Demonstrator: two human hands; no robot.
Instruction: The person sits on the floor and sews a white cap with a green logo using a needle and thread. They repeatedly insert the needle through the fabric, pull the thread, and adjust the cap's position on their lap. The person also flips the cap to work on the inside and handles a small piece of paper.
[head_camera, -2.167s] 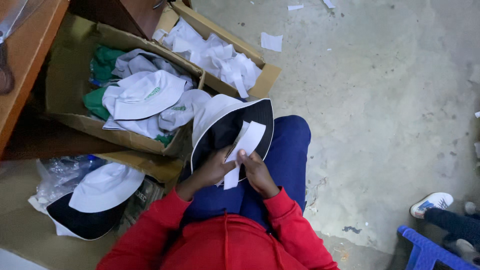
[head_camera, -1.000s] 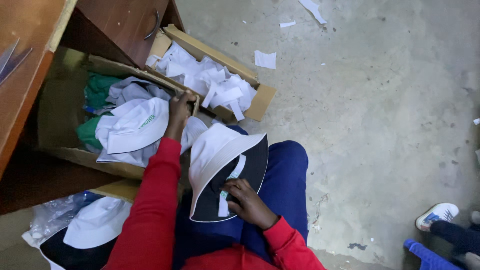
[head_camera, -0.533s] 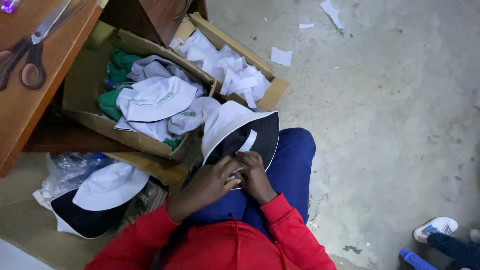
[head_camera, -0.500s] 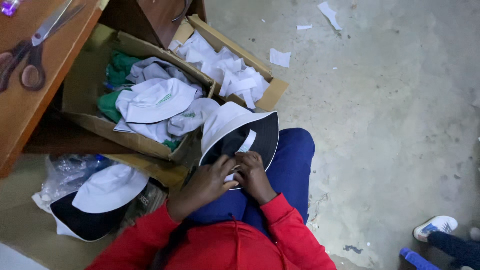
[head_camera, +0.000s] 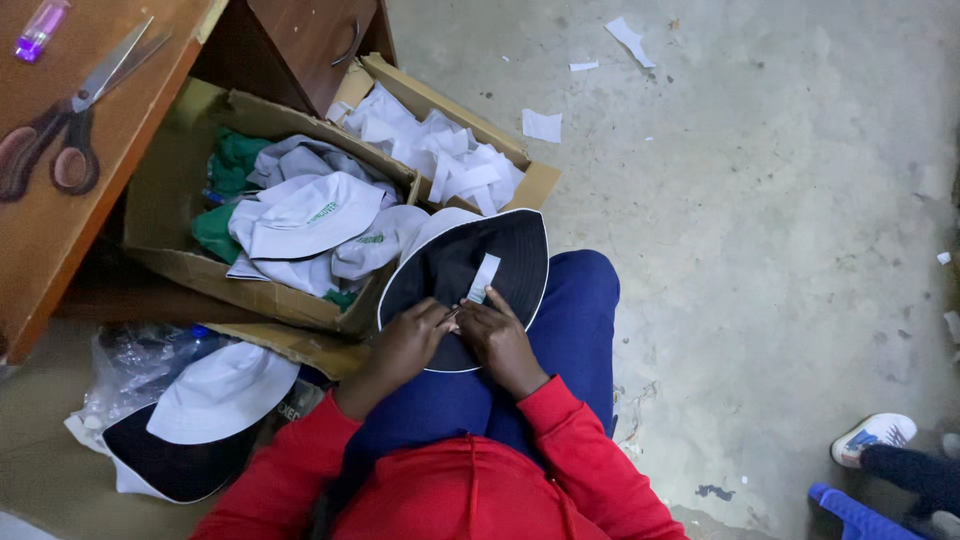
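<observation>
On my lap lies a white bucket hat (head_camera: 470, 275) turned up so its black inner side shows. A narrow white paper strip (head_camera: 483, 279) rests inside it. My left hand (head_camera: 402, 344) and my right hand (head_camera: 497, 340) meet at the hat's near brim, both pinching the lower end of the strip and the hat lining. I wear red sleeves and blue trousers.
A cardboard box (head_camera: 170, 205) of white and green hats stands to the left, with a smaller box (head_camera: 535, 180) of white paper strips behind it. Another white hat (head_camera: 215, 400) lies on plastic bags at lower left. Scissors (head_camera: 70, 120) rest on the wooden desk. Another person's shoe (head_camera: 872, 436) is at lower right.
My left hand came back from the box of hats to the hat on my lap. Both hands now work the strip at the brim, and the hat lies flatter.
</observation>
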